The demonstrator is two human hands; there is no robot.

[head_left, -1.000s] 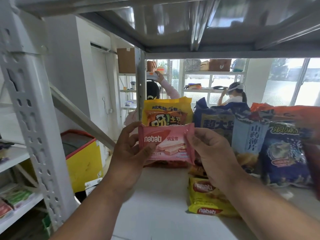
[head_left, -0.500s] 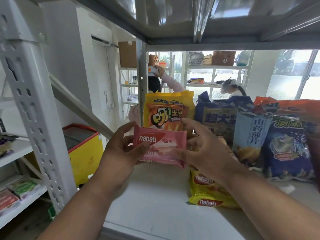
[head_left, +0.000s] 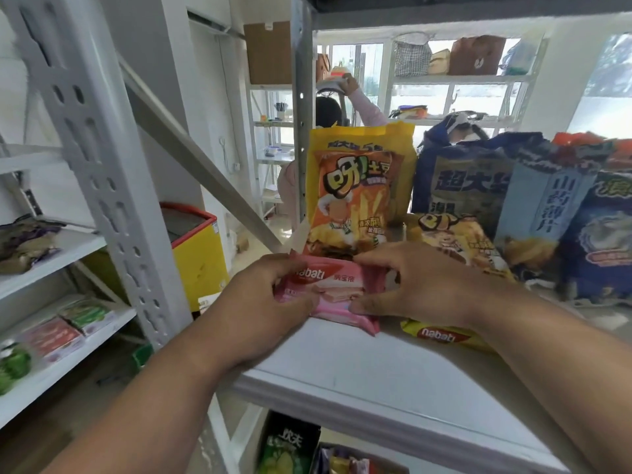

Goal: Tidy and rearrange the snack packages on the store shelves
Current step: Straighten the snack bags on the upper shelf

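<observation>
A pink Nabati wafer pack [head_left: 337,289] is held low over the white shelf board [head_left: 359,374], its lower edge touching or nearly touching the board. My left hand [head_left: 263,309] grips its left end and my right hand [head_left: 420,285] grips its right end. Behind it stands an upright yellow-orange fries bag [head_left: 355,193]. A yellow Nabati pack [head_left: 441,335] lies flat under my right wrist. To the right stand a dark blue bag [head_left: 461,179], a light blue chip bag [head_left: 543,206] and a smaller yellow bag [head_left: 458,241] leaning forward.
A grey perforated upright [head_left: 99,172] and a diagonal brace [head_left: 191,159] stand at left. Side shelves [head_left: 51,323] hold more snacks. A yellow-red chest freezer [head_left: 195,248] sits behind. Green bags [head_left: 287,446] fill the shelf below. Two people work at far shelves.
Both hands have lowered the pink wafer pack from chest height in front of the fries bag down to the shelf board. My view has tilted downward.
</observation>
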